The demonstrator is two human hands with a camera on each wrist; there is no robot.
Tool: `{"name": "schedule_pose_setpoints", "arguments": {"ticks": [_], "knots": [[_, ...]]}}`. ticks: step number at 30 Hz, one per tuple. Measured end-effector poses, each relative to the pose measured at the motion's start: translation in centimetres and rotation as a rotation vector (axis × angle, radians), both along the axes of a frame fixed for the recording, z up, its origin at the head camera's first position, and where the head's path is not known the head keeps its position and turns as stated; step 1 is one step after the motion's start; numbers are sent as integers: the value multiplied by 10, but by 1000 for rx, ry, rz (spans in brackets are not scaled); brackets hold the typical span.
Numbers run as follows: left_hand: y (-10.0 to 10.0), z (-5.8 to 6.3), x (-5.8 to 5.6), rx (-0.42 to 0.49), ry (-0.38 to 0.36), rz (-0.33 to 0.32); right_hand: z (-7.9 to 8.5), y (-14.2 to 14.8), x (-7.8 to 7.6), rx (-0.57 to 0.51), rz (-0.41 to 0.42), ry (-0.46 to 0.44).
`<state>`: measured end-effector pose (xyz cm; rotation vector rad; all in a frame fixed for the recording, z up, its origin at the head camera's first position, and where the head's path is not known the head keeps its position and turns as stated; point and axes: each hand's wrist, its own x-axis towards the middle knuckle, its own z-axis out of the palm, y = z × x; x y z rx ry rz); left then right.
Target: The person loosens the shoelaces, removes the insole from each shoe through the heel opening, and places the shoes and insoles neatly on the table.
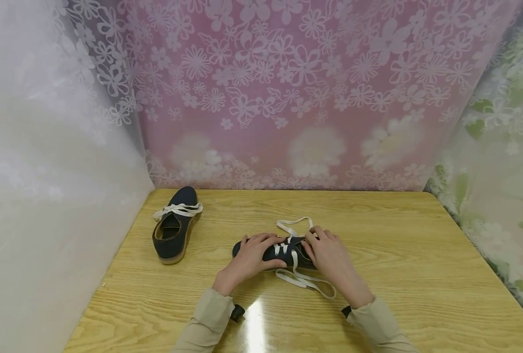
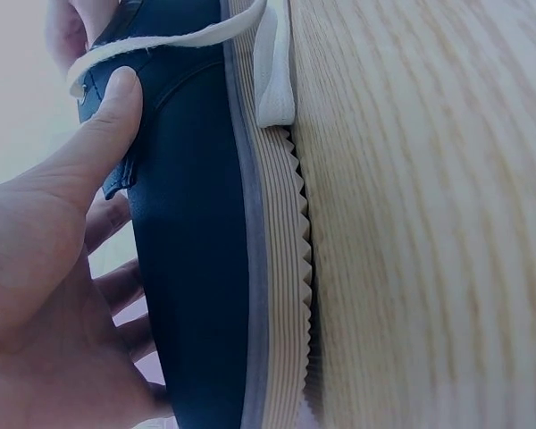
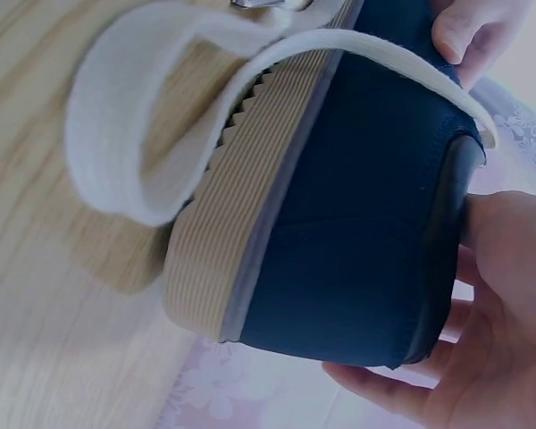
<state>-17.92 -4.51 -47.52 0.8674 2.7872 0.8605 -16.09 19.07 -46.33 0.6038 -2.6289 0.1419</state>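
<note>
A navy lace-up shoe [image 1: 268,254] with a ridged tan sole lies sideways in front of me, its toe to the left. My left hand [image 1: 249,259] grips its front part, thumb on the near side and fingers over the far side. At the shoe's opening, my right hand [image 1: 332,257] holds the far edge near the tongue; the exact pinch is partly hidden. White laces [image 1: 294,280] are threaded through the eyelets, their loose ends trailing on both sides. In the right wrist view, a lace loop [image 3: 107,134] hangs beside the sole.
A second navy shoe [image 1: 169,247] stands at the table's back left, toe away from me, with its white lace [image 1: 184,209] tied in a bow. The wooden table [image 1: 398,255] meets a pink floral curtain [image 1: 266,108] behind and pale curtains at both sides.
</note>
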Motion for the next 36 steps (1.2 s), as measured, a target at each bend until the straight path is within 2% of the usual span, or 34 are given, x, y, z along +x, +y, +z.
{"name": "schedule_pose_setpoints", "arguments": {"ticks": [5,16,20,27,31,36], "knots": [[0,-1,0,-1,-5,0,-1,1,-1,-21,-27,23],[5,-2,1,5,-6,-5,-3,7,-7,-139,-53,179],[7,-1,2,-3,-7,0,4,13,-8,-165,-45,224],[6,4,2,8,0,2,26,38,-10,-189,-85,298],[4,5,2,5,2,2,33,49,-10,-140,-37,273],[2,4,2,5,4,4,33,50,-10,-14,65,154]]}}
